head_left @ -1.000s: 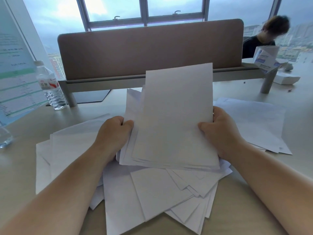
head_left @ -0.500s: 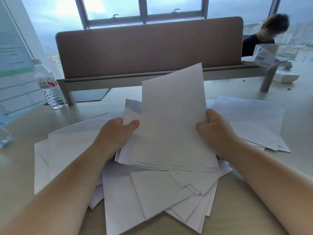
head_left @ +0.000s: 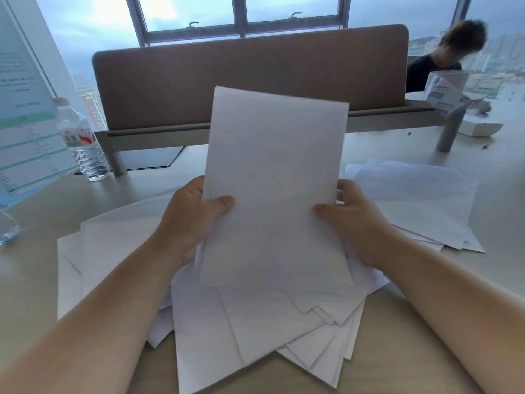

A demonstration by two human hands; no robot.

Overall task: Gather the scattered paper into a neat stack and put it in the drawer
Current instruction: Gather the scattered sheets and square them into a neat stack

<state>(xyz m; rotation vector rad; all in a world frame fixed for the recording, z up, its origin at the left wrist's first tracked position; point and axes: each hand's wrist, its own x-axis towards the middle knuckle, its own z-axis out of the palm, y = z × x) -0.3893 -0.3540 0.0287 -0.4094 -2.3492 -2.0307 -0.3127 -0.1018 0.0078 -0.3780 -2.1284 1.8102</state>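
Observation:
I hold a stack of white paper (head_left: 274, 183) upright over the desk, its lower edge down among the loose sheets. My left hand (head_left: 190, 220) grips its left side with the thumb across the front. My right hand (head_left: 352, 223) grips its right side the same way. Loose white sheets (head_left: 255, 331) lie fanned out under and in front of the stack. More sheets (head_left: 113, 245) spread to the left, and another pile (head_left: 412, 200) lies to the right. No drawer is in view.
A brown desk divider (head_left: 250, 81) stands behind the paper. A water bottle (head_left: 82, 140) and a printed sign (head_left: 22, 115) stand at the left. A person (head_left: 451, 49) sits beyond the divider at the right, near white boxes (head_left: 449, 92). The beige desk (head_left: 28, 280) runs toward me.
The held stack has been raised from tilted to nearly upright, and its sheets have squared up. Both hands shifted inward along its sides, thumbs now on the front.

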